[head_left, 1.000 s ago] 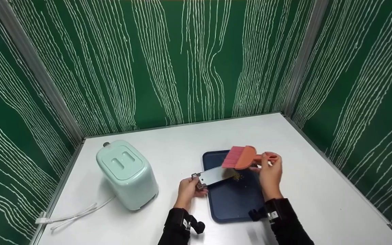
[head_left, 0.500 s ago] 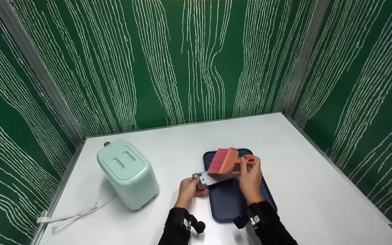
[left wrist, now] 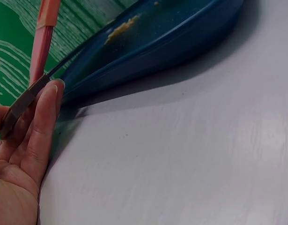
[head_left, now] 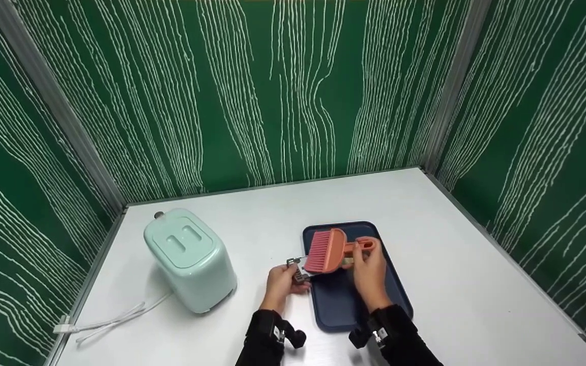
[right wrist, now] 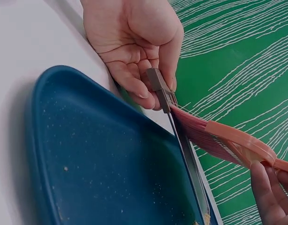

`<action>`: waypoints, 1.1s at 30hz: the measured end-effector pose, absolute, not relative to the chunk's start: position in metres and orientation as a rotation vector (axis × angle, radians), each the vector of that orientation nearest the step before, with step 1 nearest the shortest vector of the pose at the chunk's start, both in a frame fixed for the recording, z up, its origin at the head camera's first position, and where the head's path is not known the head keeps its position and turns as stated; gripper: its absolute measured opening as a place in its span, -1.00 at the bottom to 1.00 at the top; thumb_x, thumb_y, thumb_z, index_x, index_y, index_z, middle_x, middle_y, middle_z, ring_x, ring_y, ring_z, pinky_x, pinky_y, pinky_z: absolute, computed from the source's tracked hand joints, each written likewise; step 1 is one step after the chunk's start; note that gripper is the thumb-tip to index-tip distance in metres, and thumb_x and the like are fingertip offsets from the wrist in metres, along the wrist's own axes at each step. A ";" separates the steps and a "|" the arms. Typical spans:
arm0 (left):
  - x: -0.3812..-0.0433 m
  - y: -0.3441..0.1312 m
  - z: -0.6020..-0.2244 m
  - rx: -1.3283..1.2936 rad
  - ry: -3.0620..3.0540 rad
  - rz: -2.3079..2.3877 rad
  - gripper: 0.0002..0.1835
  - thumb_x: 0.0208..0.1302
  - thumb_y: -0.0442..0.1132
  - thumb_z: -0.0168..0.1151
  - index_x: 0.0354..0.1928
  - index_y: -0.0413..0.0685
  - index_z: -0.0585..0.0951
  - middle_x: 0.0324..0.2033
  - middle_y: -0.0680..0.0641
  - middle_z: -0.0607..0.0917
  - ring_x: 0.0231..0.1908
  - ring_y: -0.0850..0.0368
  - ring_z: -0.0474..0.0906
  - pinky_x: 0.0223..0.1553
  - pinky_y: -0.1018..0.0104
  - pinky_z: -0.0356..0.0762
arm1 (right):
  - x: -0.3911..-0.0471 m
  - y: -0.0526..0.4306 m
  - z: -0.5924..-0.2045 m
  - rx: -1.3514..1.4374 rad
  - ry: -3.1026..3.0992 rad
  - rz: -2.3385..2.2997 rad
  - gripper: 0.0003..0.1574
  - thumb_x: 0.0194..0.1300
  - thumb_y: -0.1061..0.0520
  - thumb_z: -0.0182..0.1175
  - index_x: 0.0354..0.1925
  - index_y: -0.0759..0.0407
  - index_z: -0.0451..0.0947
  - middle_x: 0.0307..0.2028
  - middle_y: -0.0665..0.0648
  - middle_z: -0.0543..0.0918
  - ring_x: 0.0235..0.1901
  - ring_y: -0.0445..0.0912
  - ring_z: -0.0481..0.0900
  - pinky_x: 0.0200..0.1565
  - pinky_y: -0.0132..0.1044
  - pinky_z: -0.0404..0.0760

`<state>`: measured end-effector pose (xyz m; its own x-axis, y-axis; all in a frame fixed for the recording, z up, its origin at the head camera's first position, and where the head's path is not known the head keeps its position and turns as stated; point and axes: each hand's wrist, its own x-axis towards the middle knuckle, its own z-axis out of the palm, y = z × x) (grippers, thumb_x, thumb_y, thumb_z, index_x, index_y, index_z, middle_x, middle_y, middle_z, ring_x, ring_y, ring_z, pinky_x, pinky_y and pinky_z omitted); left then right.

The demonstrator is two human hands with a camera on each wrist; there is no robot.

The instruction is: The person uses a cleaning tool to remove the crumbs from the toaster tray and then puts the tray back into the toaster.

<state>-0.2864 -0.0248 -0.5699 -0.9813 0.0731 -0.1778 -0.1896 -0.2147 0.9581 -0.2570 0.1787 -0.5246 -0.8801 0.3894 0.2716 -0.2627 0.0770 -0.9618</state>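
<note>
My left hand (head_left: 282, 285) pinches the slotted grey end of a thin metal crumb tray (right wrist: 187, 157), which slants over a dark blue serving tray (head_left: 341, 307). With thumb and fingers, my right hand (head_left: 371, 272) grips the handle of an orange brush (head_left: 335, 251) with pink bristles. In the right wrist view the bristles (right wrist: 195, 129) lie against the crumb tray near its grey end. From the head view, the brush hides most of the metal. Yellowish crumbs (left wrist: 122, 29) lie in a small heap on the blue tray in the left wrist view.
A mint-green toaster (head_left: 191, 269) with a closed lid stands on the white table (head_left: 262, 223) to the left. Its white cord (head_left: 112, 323) and plug lie at the left edge. Green walls with white lines enclose the table's back and sides.
My right hand has carried the brush leftward along the crumb tray, from its far end to near the grey end. My left hand and the blue tray have stayed in place.
</note>
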 end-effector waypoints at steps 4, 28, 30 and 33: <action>-0.287 -0.026 -0.568 -0.139 1.851 2.308 -0.72 0.65 -0.32 0.03 -0.17 -0.48 0.56 -0.58 -0.11 0.72 -0.63 0.17 0.70 -0.48 0.32 0.79 | -0.252 0.180 -0.519 -0.138 -1.902 1.875 -0.78 0.64 0.33 -0.02 0.16 0.42 0.35 -0.22 0.37 0.69 -0.40 -0.03 0.73 -0.40 -0.26 0.80; -0.285 -0.030 -0.568 -0.099 1.845 2.305 -0.65 0.68 -0.26 0.03 -0.02 -0.54 0.58 -0.48 -0.14 0.78 -0.54 0.15 0.75 -0.44 0.32 0.80 | -0.256 0.215 -0.523 -0.224 -2.006 1.743 -0.76 0.58 0.36 -0.05 0.14 0.38 0.39 -0.14 0.40 0.69 -0.41 -0.26 0.69 -0.37 -0.24 0.80; -0.284 -0.030 -0.568 -0.091 1.844 2.308 -0.65 0.68 -0.26 0.03 -0.01 -0.55 0.57 -0.47 -0.15 0.78 -0.54 0.14 0.75 -0.43 0.31 0.80 | -0.256 0.218 -0.522 -0.229 -2.006 1.738 -0.75 0.58 0.36 -0.06 0.15 0.38 0.39 -0.14 0.40 0.69 -0.40 -0.28 0.69 -0.36 -0.22 0.81; -0.284 -0.030 -0.568 -0.092 1.840 2.311 -0.64 0.68 -0.26 0.03 0.01 -0.55 0.57 -0.45 -0.16 0.78 -0.53 0.14 0.75 -0.42 0.30 0.81 | -0.255 0.221 -0.521 -0.230 -1.996 1.746 -0.75 0.58 0.34 -0.06 0.15 0.38 0.38 -0.14 0.41 0.69 -0.39 -0.27 0.70 -0.35 -0.19 0.82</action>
<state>-0.2841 -0.0301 -0.5676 -0.9807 0.1068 -0.1635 -0.1833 -0.2143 0.9594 -0.2549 0.2211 -0.5210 -0.8732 0.4248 0.2391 -0.1806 0.1737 -0.9681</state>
